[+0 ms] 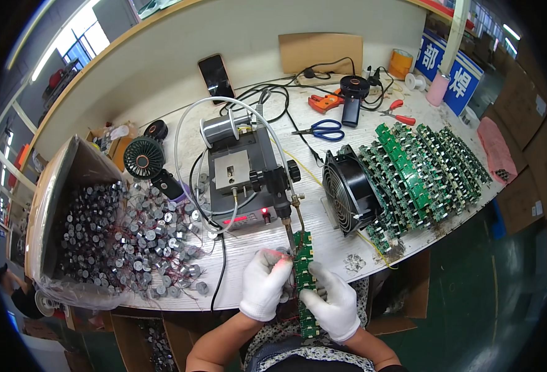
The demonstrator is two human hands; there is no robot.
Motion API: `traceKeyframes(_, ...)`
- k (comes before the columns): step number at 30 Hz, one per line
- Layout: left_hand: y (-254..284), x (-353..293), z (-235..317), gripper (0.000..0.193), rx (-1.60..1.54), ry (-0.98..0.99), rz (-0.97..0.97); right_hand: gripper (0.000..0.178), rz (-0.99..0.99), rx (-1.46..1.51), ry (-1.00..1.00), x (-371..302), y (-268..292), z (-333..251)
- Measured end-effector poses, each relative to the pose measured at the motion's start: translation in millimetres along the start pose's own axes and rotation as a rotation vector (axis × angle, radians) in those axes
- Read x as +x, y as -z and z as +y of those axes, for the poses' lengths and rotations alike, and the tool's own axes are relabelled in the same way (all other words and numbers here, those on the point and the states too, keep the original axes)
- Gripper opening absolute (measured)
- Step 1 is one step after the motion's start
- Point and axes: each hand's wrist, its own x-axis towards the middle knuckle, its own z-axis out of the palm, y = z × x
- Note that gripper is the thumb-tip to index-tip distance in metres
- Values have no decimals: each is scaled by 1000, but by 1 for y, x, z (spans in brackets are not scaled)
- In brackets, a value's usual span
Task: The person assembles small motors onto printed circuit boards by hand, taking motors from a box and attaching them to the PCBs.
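Observation:
A long strip of green circuit boards [303, 247] juts out over the table's front edge, its far end under the tip of a fixed soldering iron [288, 226]. My right hand [336, 305], in a white glove, grips the strip from its right side with thumb and fingers. Also gloved in white, my left hand [262, 284] is closed in a pinch at the strip's left edge, close to the iron's tip. What sits between those fingertips is too small to make out. Small round grey parts and thin red wires show partly below my left hand.
Left lies a heap of small round motors [156, 232] with red wires, spilling from a box [56, 204]. The soldering station [242, 214] carries a solder spool [219, 130]. Right stand a black fan [348, 192] and rows of circuit boards [403, 164]. Scissors [326, 130] lie behind.

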Motion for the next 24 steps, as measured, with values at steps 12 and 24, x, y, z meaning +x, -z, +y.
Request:
traceKeyframes(12, 3, 6, 0, 10, 252, -120, 25, 53, -83, 40, -138, -7, 3, 0)
traceKeyframes(24, -2, 5, 2, 13, 630, -423, 125, 47, -15, -12, -29, -8, 2, -2)
